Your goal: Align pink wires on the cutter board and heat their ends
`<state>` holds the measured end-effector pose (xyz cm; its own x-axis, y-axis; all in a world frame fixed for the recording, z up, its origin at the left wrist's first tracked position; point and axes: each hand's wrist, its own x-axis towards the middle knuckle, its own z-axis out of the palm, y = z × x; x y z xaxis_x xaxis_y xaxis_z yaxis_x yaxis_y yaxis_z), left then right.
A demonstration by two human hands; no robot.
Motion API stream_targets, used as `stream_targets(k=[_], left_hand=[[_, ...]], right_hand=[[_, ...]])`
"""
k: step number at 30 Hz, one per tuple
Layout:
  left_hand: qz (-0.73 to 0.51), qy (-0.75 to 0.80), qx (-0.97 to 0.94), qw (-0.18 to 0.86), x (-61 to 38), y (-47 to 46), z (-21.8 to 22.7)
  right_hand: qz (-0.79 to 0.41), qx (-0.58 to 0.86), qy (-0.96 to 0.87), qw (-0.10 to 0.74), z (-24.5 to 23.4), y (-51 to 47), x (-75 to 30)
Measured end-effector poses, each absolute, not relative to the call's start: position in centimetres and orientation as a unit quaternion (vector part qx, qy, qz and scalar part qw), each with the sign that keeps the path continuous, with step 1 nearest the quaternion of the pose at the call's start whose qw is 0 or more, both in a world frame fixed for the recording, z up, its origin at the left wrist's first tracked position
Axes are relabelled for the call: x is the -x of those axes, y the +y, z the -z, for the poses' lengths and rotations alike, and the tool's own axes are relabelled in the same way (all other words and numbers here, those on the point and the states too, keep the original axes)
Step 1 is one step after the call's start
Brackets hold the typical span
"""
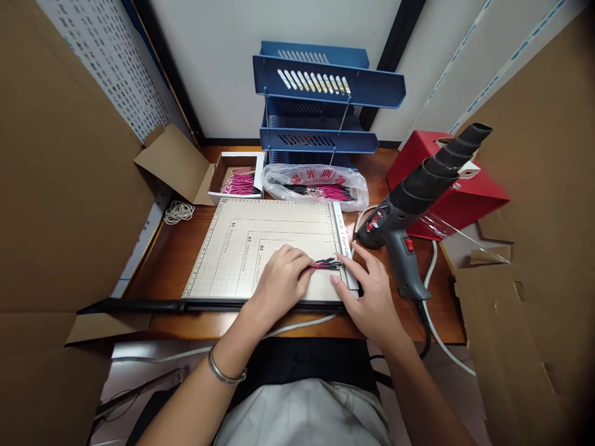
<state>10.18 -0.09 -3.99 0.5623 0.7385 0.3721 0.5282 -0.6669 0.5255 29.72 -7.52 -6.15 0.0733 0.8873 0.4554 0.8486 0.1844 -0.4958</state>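
Observation:
On the paper cutter (223,260), near its right end, my left hand (284,275) pinches a small bundle of short wires (329,264), pink with black sleeves at the ends. The black ends point right. My right hand (369,291) is at the bundle's right tips, thumb and forefinger spread apart; whether a fingertip touches the wires cannot be made out. The cutter's black handle and blade arm (139,306) lie lowered along the near edge. A metal bangle (223,371) circles my left wrist.
Behind the cutter are a box (239,155) and a plastic bag (316,192) of similar wires, with a blue tray rack (325,80) beyond. A grey heat gun (409,217) stands right, before a red box (465,198). Pale elastic bands (179,212) lie left. Cardboard walls (60,186) flank the desk.

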Motion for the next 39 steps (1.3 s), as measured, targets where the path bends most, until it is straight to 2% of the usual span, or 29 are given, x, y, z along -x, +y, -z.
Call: stream_targets(k=[4,10,16,23,28,39], left_hand=[[-0.325,0.386,-0.847,0.166,-10.4,-0.6,4.8],[-0.286,0.415,-0.847,0.169,-9.8,-1.0,5.4],[-0.283,0.418,-0.845,0.173,-9.8,-1.5,5.1],[-0.301,0.416,-0.844,0.155,-9.7,-1.2,5.4],[-0.304,0.423,-0.849,0.092,-10.6,-2.3,5.5],[-0.266,0.421,-0.866,0.041,-12.6,-2.9,5.2]], right_hand=[[-0.011,0.619,-0.723,0.307,6.4,-6.3,-29.4],[0.031,0.603,-0.709,0.363,7.4,-5.7,-29.8],[0.047,0.595,-0.706,0.381,7.6,-6.1,-29.7],[0.018,0.628,-0.694,0.351,7.0,-5.8,-29.7],[0.012,0.639,-0.698,0.322,6.3,-5.4,-29.9],[-0.035,0.617,-0.674,0.405,7.1,-5.2,-29.9]])
